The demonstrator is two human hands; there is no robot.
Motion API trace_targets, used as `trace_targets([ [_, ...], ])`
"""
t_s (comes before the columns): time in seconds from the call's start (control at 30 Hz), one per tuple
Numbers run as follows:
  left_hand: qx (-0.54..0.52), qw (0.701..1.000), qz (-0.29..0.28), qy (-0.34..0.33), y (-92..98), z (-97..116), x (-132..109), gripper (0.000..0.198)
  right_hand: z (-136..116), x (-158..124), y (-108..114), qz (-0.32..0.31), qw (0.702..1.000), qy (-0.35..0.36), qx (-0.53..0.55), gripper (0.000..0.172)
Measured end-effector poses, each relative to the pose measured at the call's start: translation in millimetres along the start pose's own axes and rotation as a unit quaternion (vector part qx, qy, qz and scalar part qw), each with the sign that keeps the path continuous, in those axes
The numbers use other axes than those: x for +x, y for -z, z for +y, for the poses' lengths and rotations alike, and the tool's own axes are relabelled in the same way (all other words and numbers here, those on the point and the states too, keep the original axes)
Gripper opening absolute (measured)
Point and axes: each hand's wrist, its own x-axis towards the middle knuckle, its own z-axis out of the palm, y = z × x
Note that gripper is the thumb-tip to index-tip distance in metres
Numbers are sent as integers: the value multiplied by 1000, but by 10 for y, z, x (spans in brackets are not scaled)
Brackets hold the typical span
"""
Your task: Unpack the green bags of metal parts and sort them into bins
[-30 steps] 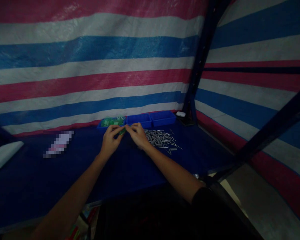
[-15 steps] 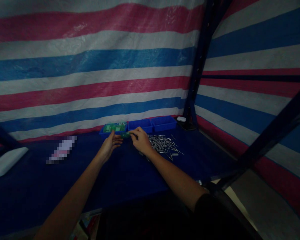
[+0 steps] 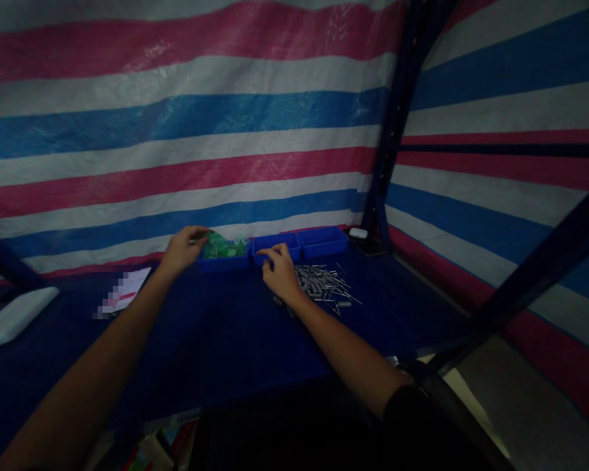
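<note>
My left hand (image 3: 184, 248) is at the left end of the row of blue bins, its fingers closed at the edge of a green plastic packet (image 3: 218, 244). That packet is over the left blue bin (image 3: 226, 263), which holds more green packets. My right hand (image 3: 279, 271) hovers in front of the middle blue bin (image 3: 287, 242), thumb and forefinger apart, with nothing visible between them. Just right of it lies a loose pile of metal rods and short grey cylinders (image 3: 324, 282), partly hidden by my wrist.
A third blue bin (image 3: 322, 242) stands at the right, beside a small white case (image 3: 358, 233) and a dark flat object (image 3: 370, 247). A sheet of paper (image 3: 133, 288) and a white slab-like object (image 3: 19, 317) lie left. Blue frame posts (image 3: 390, 131) and striped sheeting surround the table.
My left hand has moved left and up to the left bin with the green packet. My right hand has let go of the packet, its fingers now apart.
</note>
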Motion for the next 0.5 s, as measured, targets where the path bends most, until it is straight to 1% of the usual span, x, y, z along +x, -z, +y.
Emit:
trace_targets([
  [0.07,84,993,-60,-52,27,-79,152,22,-8,-7,-1,-3,1000,-4,-2,28],
  [0.1,104,988,-90,-71,2,-113,195,21,-14,-14,-5,-6,1000,-5,-3,27],
  [0.17,129,975,-156,-94,-105,-179,226,21,-25,-27,-14,-13,1000,-4,-4,26],
  [0.23,141,964,-207,-91,-243,-240,219,21,-31,-33,-19,-17,1000,-6,-2,25],
  [0.27,145,962,-216,-81,-304,-265,215,21,-32,-32,-19,-18,1000,-8,-2,24],
  [0.33,149,965,-211,-52,-386,-294,216,19,-28,-23,-11,-17,1000,-12,-3,23],
  [0.4,157,964,-213,-38,-407,-280,210,17,-21,-6,2,-16,1000,-16,-4,22],
  [0.47,170,961,-214,-51,-392,-216,156,17,-13,14,15,-17,1000,-22,-4,20],
  [0.5,179,962,-198,-66,-382,-166,104,19,-9,22,21,-19,1000,-25,-5,20],
])
